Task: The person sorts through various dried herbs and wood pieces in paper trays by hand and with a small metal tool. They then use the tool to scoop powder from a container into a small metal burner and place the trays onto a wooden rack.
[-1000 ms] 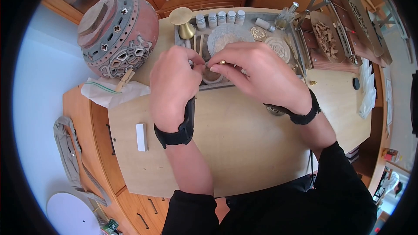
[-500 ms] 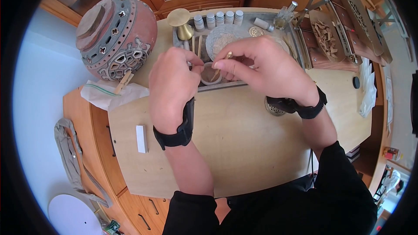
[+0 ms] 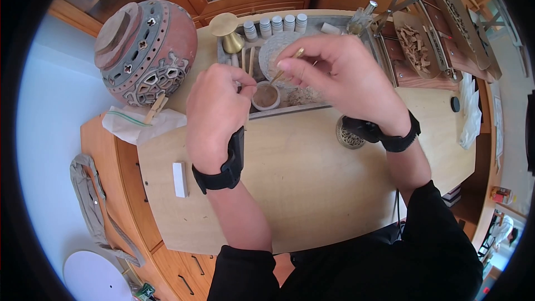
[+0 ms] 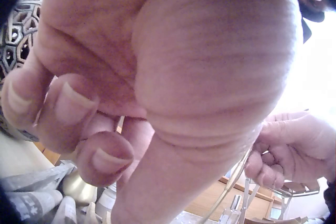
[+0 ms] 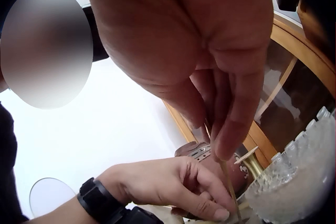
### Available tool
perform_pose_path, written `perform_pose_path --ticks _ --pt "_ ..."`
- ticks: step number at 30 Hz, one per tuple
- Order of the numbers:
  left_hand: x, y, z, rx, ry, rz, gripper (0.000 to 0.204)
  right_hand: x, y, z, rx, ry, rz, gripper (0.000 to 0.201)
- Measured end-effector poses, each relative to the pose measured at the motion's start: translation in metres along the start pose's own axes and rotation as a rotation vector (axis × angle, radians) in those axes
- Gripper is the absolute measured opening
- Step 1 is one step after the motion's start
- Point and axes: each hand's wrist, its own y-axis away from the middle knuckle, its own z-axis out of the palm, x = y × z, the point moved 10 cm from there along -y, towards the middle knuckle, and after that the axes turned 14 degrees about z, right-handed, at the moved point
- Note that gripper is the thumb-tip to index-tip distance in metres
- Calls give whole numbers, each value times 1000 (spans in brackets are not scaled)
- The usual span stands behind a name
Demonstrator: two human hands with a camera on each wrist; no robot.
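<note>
My right hand [image 3: 356, 78] pinches a thin brass stick [image 3: 300, 53] between thumb and fingers. The stick slants down to the left, its lower end over a small round bowl [image 3: 265, 109] of brown powder. On the left, my left hand [image 3: 214, 106] pinches the bowl's rim with thumb and forefinger. Its other fingers [image 4: 68, 106] curl in toward the palm in the left wrist view. Seen from the right wrist, the stick [image 5: 227, 179] passes down beside the left thumb. Pale loose shavings [image 3: 304, 96] lie in the grey tray [image 3: 262, 114] right of the bowl.
Behind the hands stand a brass vase [image 3: 227, 25], several small white-capped bottles [image 3: 277, 24] and a textured glass plate [image 3: 270, 50]. A large openwork pot [image 3: 161, 50] is at left. Racks of wood chips [image 3: 413, 50] stand at right; a pierced round metal piece [image 3: 348, 136] lies near the right wrist.
My right hand has lifted and drawn back to the right, exposing more of the stick and the bowl. The left hand has kept its place at the bowl while the view shifted slightly.
</note>
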Motion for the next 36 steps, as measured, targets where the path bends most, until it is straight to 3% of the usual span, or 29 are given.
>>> perform_pose_path --ticks 3,4,5,9,12,14,21,24,27,30,31,36 --pt "4 -1 -2 15 -9 27 17 -4 1 15 -51 116 -67 14" --pt "4 -1 -2 -34 -26 -37 13 -5 2 20 -71 143 -89 14" --pt "1 1 0 -83 -44 -101 12 -2 3 24 -76 151 -89 15" --pt "-2 1 2 -80 -52 -92 12 -9 5 23 -70 86 -131 17" --pt "0 0 -1 8 -3 8 17 -2 3 28 -152 33 -58 18" --pt "1 -1 -1 -3 -21 24 16 16 -2 28 -190 -138 132 21" --pt "-3 0 1 11 15 4 15 25 -9 14 -149 -314 218 28" --pt "-1 0 1 18 10 15 16 18 -5 6 -69 -203 168 25" --pt "0 -1 0 17 -11 36 16 -13 5 6 49 84 -152 16" --pt "2 -1 1 5 -30 36 17 -25 15 21 29 266 -285 14" --pt "1 -1 1 7 -29 32 17 -22 17 26 -3 298 -213 14" --pt "6 -1 -2 4 -26 37 17 -26 21 28 -6 312 -202 14"
